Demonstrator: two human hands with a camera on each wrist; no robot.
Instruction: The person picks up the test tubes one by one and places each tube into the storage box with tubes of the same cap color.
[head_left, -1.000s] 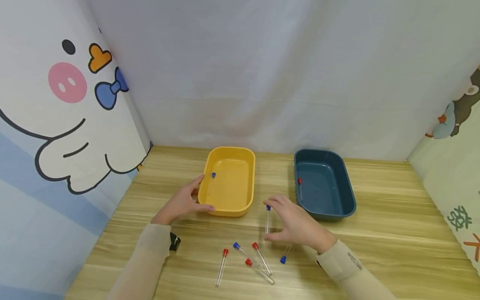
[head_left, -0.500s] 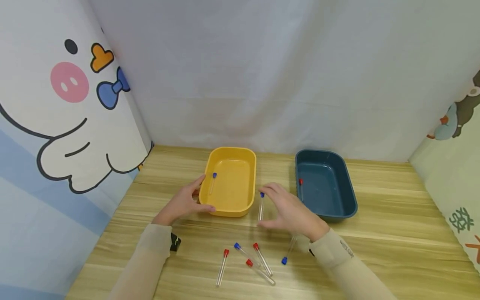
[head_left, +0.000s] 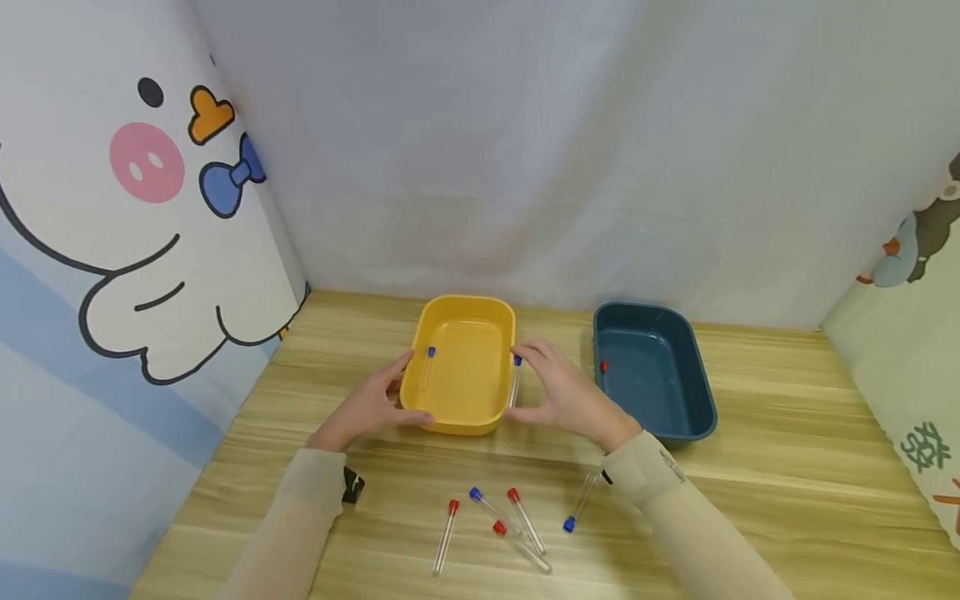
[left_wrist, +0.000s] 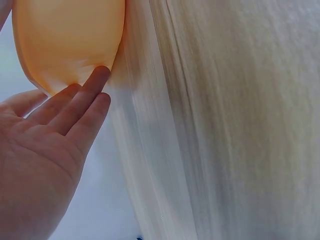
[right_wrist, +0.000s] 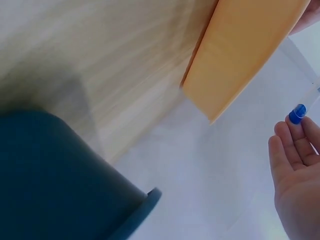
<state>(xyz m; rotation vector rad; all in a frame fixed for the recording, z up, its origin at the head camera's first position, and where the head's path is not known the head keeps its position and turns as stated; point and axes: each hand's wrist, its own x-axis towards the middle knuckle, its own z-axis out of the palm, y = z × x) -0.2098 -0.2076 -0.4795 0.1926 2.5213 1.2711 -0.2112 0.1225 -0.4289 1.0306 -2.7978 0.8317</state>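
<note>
My right hand point(head_left: 567, 398) holds a clear test tube point(head_left: 514, 388) with a blue cap lengthwise, fingertips at the cap end and thumb at the other end. The tube is beside the right wall of the yellow bin point(head_left: 459, 428), and its blue cap point(right_wrist: 297, 114) also shows in the right wrist view. At the bin's front left corner my left hand point(head_left: 366, 410) grips it, thumb along the front and fingers point(left_wrist: 86, 100) against the outer side. Inside the yellow bin lies another blue-capped tube point(head_left: 428, 372).
A dark blue bin point(head_left: 708, 421) stands to the right, with a red cap point(head_left: 604, 367) visible inside it. Several tubes lie at the front, including a red-capped one point(head_left: 446, 540) and a blue-capped one point(head_left: 581, 502). A white cloth point(head_left: 450, 150) hangs behind the table.
My right hand has carried the blue-capped test tube up and left, from the gap between the bins to the yellow bin's right side. My left hand has stayed at the corner.
</note>
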